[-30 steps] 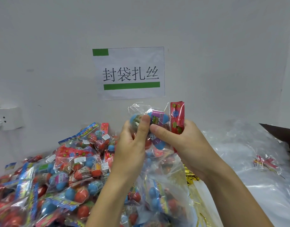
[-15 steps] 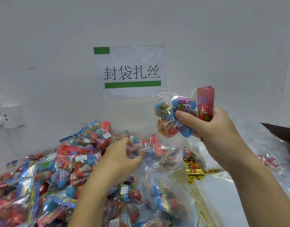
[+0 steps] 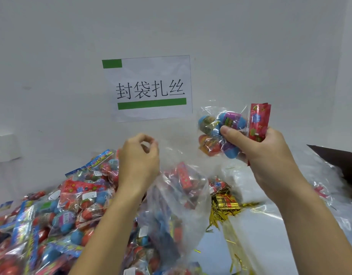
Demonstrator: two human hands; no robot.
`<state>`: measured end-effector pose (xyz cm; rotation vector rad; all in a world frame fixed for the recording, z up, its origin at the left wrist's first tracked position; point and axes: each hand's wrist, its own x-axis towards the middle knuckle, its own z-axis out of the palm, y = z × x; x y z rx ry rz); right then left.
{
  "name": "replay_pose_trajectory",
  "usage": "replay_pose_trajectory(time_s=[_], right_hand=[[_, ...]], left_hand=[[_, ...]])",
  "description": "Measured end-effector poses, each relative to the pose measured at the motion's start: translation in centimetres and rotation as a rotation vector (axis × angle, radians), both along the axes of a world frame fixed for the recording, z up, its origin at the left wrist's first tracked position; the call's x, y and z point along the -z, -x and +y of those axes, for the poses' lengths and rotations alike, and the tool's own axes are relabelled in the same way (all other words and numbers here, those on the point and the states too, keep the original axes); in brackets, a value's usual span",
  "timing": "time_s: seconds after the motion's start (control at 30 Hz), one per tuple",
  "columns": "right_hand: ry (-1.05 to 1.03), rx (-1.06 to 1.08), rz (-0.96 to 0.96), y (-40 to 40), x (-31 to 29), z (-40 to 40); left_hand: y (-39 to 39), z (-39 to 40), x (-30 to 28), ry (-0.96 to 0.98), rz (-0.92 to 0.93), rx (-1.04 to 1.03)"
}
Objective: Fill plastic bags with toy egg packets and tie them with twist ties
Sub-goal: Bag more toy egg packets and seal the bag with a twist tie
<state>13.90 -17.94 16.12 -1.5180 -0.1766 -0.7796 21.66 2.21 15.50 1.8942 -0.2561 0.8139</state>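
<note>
A person's right hand grips a toy egg packet above the worktop while the left hand pinches the clear plastic bag rim, which may slip shut, blocking the packet.

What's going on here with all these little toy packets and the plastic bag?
A person is packing toy egg packets into a clear plastic bag. The right hand grips one packet of blue and red eggs with a red header, raised above the bag. The left hand pinches the bag's rim, holding its mouth up; several packets already sit inside. A big pile of packets lies to the left, and gold twist ties lie on the table to the right. The bag is not yet tied.
</note>
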Motion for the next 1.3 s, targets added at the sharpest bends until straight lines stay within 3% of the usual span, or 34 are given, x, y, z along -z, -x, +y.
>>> replay_pose_trajectory(time_s=[0.1,0.17,0.23,0.37,0.53,0.63,1.03,1.17,1.3], right_hand=[[-0.053,0.056,0.013,0.2,0.0,-1.5],[-0.081,0.102,0.037,0.3,0.1,-2.7],[-0.094,0.141,0.07,0.4,0.2,-3.7],[-0.129,0.181,0.073,1.2,0.0,-5.0],[-0.081,0.164,0.102,2.0,-0.5,-5.3],[0.035,0.125,0.176,2.3,-0.5,-5.0],[0.305,-0.279,0.281,3.5,-1.4,-3.6],[0.569,-0.327,0.338,3.8,-1.3,-3.2],[0.658,-0.349,0.431,3.3,-0.8,-2.3]], left_hand=[[-0.5,-3.3,-1.2,-0.226,0.032,0.018],[-0.1,-5.7,-0.1,-0.509,0.187,0.135],[0.5,-7.3,0.9,-0.657,0.301,0.277],[-0.2,-7.7,-1.1,-0.409,0.175,0.18],[1.0,-8.6,-0.5,-0.527,0.379,0.401],[0.8,-7.6,0.0,-0.466,0.318,0.339],[3.2,-3.1,4.5,0.231,0.298,0.464],[2.9,-3.3,4.4,0.243,0.227,0.458],[2.7,-2.8,4.6,0.206,0.235,0.496]])
